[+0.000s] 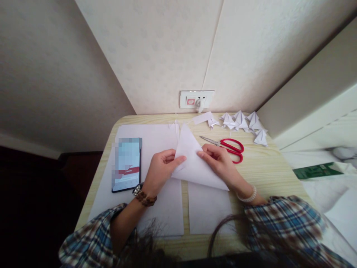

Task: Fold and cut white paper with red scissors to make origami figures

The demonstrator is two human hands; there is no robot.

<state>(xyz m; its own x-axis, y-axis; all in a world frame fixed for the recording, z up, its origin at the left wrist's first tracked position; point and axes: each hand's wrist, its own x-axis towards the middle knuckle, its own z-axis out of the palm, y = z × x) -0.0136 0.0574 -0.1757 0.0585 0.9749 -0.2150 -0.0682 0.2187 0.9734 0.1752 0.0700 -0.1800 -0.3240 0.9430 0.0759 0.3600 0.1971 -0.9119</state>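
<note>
A white sheet of paper (192,158), folded into a triangle, is held up above the table between both hands. My left hand (163,165) pinches its left edge, thumb on top and fingers curled beneath. On the opposite edge, my right hand (217,160) grips the paper between thumb and bent fingers. Just beyond the right hand lie scissors (235,149) with red handles, their blades pointing left. Stacked white sheets (161,216) lie under the left hand, and another white sheet (209,212) is below the folded one.
A phone (126,167) with a lit, partly blurred screen rests on the left sheets. Several folded paper shapes (240,121) and a paper strip (202,118) sit along the table's back edge. A wall socket (196,99) holds a white plug. Right of the table is a green package (318,171).
</note>
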